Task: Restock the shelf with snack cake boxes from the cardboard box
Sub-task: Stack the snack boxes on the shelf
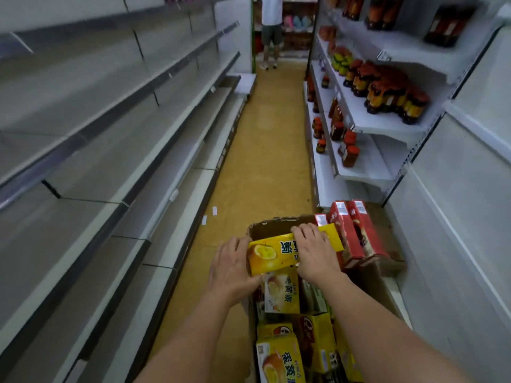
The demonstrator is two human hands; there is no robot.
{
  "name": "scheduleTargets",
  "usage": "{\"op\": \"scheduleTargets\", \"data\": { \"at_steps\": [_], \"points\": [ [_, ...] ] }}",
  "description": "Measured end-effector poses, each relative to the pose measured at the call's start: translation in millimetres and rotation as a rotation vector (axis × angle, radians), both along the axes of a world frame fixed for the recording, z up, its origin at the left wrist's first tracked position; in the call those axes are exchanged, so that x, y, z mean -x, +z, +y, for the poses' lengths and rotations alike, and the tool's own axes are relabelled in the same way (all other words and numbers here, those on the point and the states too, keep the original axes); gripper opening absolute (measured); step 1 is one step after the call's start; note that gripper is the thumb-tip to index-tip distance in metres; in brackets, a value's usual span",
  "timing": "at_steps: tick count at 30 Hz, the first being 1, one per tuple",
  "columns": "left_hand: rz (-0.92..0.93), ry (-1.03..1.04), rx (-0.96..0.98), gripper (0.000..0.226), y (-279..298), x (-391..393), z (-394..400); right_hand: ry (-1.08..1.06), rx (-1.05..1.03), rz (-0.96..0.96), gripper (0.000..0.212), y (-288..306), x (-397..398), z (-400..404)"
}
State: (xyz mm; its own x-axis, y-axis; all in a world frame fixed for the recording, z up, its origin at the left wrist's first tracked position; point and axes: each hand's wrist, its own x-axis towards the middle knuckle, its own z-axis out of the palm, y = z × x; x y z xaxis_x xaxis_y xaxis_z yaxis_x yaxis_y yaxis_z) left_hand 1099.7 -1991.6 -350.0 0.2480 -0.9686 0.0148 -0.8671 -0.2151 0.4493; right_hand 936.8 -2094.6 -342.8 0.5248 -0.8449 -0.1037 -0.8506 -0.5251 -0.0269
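You hold the yellow box (pixel 287 252) over the carton (pixel 276 225), left hand (pixel 233 268) gripping its near-left end, right hand's (pixel 315 251) fingers curled over the top. Lift level, then swing left to the shelf (pixel 154 189).

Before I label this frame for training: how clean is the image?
Head view: wide-angle bending bows the grey shelves on the left; edges and the jars smear; the yellow box and both hands, left and right, stay fairly sharp; dim, even light.
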Motion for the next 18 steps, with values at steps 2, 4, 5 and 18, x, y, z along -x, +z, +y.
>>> {"op": "scheduleTargets", "data": {
  "at_steps": [2, 4, 5, 18],
  "points": [
    [0.018, -0.020, -0.008, 0.075, 14, 10, 17, -0.027, -0.045, -0.047, 0.083, 5, 5, 14],
    [0.025, 0.009, 0.024, 0.064, 23, 24, 28, -0.148, -0.134, -0.153, 0.082, 13, 9, 27],
    [0.026, 0.048, 0.055, 0.057, 27, 32, 33, -0.244, -0.195, -0.251, 0.076, 13, 8, 30],
    [0.070, 0.213, 0.142, 0.052, 25, 78, 103, -0.606, -1.197, -0.906, 0.068, 23, -26, 87]
  ]
}}
